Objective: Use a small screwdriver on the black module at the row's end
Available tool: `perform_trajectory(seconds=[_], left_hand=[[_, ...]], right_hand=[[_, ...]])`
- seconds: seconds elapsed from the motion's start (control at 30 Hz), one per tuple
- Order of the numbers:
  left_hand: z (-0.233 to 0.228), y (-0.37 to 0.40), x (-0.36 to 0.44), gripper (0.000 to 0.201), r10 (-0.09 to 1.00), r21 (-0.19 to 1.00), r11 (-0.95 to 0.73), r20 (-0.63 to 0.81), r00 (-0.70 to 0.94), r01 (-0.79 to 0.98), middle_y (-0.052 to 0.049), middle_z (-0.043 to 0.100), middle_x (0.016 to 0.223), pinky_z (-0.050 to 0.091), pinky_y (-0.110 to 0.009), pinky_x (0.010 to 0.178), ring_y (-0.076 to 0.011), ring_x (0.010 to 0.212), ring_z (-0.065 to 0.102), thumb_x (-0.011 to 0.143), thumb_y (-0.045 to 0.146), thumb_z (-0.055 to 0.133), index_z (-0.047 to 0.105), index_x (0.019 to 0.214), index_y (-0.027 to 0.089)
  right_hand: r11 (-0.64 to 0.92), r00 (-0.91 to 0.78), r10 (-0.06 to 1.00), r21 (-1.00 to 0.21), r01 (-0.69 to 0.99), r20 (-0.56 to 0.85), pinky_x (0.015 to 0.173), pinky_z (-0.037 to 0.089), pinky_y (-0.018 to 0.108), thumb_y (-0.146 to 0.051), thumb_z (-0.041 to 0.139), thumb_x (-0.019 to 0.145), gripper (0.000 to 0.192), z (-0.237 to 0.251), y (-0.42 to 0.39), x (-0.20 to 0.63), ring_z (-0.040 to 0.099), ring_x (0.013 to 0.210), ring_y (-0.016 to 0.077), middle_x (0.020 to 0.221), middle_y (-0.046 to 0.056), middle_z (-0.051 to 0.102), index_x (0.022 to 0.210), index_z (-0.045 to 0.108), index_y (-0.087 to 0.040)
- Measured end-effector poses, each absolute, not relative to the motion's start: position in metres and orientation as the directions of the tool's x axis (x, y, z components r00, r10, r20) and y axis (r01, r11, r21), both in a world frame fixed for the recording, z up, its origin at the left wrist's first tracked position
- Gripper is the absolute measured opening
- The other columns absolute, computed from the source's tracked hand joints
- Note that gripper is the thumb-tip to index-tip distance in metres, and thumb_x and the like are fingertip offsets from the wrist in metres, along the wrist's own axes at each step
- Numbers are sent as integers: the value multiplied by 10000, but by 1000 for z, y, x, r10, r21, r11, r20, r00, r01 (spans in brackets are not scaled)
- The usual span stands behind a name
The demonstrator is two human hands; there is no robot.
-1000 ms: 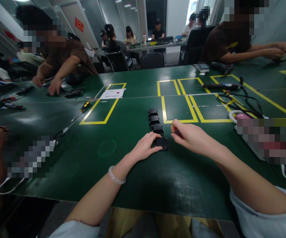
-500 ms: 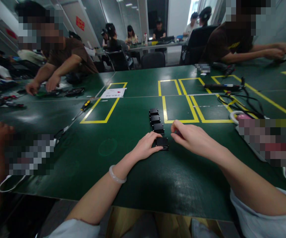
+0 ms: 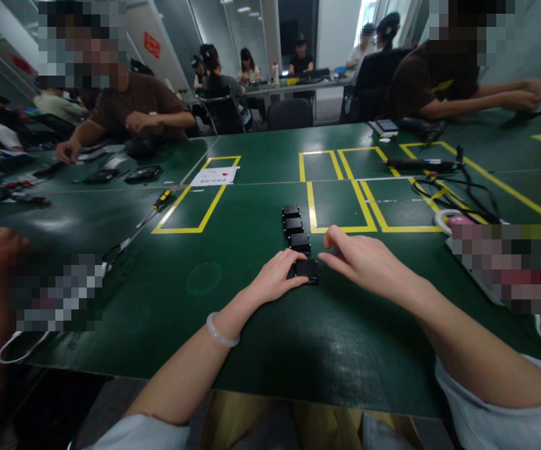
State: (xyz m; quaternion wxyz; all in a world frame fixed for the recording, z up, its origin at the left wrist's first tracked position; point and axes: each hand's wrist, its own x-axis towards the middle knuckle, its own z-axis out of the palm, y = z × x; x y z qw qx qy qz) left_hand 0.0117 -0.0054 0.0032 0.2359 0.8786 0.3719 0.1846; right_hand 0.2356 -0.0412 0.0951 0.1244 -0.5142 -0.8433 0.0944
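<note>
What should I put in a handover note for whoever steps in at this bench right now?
Left hand: fingertips rest on the left edge of the nearest black block, grip not closed around it.
Right hand: just right of that block, fingers pinched together; whether it holds anything small cannot be told.
Things: four black blocks in one row on the green table, the other three blocks lined up beyond the nearest, beside a yellow taped box.
Done: row of four laid out.
Left: the nearest block remains under the hands; the taped boxes hold no blocks.
</note>
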Motion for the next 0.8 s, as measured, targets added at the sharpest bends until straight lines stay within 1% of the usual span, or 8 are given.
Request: perform_trajectory(seconds=[0.13, 0.27, 0.37, 0.43, 0.5, 0.67, 0.8], left_hand=[[3, -5, 12, 364, 739, 547, -615, 146, 658, 569, -78, 570, 1168, 455, -394, 928, -262, 1098, 543, 893, 426, 606, 514, 1178, 219], [3, -6, 12, 370, 739, 548, -615, 148, 658, 567, -77, 573, 1160, 457, -393, 921, -263, 1092, 546, 891, 430, 608, 513, 1179, 219], [3, -6, 12, 373, 737, 546, -619, 157, 657, 564, -79, 571, 1169, 455, -391, 926, -263, 1096, 543, 893, 429, 607, 510, 1183, 216], [2, -6, 12, 370, 737, 545, -620, 158, 658, 564, -79, 570, 1172, 454, -390, 927, -261, 1096, 542, 894, 429, 606, 512, 1181, 215], [2, -6, 12, 367, 736, 545, -620, 156, 659, 564, -78, 570, 1171, 453, -390, 925, -260, 1093, 542, 896, 428, 603, 513, 1181, 216], [2, -6, 12, 370, 735, 552, -621, 161, 659, 557, -78, 568, 1171, 454, -388, 922, -259, 1092, 540, 897, 429, 599, 510, 1187, 216], [1, -5, 12, 379, 739, 555, -617, 164, 653, 558, -77, 571, 1159, 458, -386, 910, -259, 1077, 544, 891, 432, 607, 514, 1189, 217]], right_hand=[[447, -438, 894, -262, 855, 94, 555, 280, 271, -296, 360, 951, 134, 95, -40, 236, 542, 616, 175, 731, 16, 601, 1019, 426, -201], [437, -428, 898, -291, 851, 100, 565, 294, 266, -281, 403, 919, 175, 94, -41, 236, 561, 646, 177, 790, 26, 625, 1071, 407, -196], [428, -413, 904, -297, 854, 116, 559, 292, 264, -327, 407, 933, 179, 94, -41, 235, 565, 647, 178, 786, 24, 629, 1060, 415, -201], [427, -412, 904, -277, 861, 115, 546, 280, 265, -366, 391, 951, 183, 93, -40, 234, 547, 612, 174, 738, 14, 612, 1029, 428, -205], [431, -417, 902, -255, 865, 111, 537, 270, 266, -363, 376, 960, 176, 92, -40, 235, 532, 586, 172, 700, 4, 591, 1012, 434, -206], [462, -445, 887, -284, 840, 126, 562, 301, 266, -292, 417, 932, 151, 91, -40, 237, 565, 641, 176, 777, 10, 620, 1056, 409, -208], [453, -435, 891, -301, 839, 129, 565, 303, 263, -326, 450, 929, 155, 91, -40, 236, 565, 651, 173, 793, 10, 624, 1030, 409, -215]])
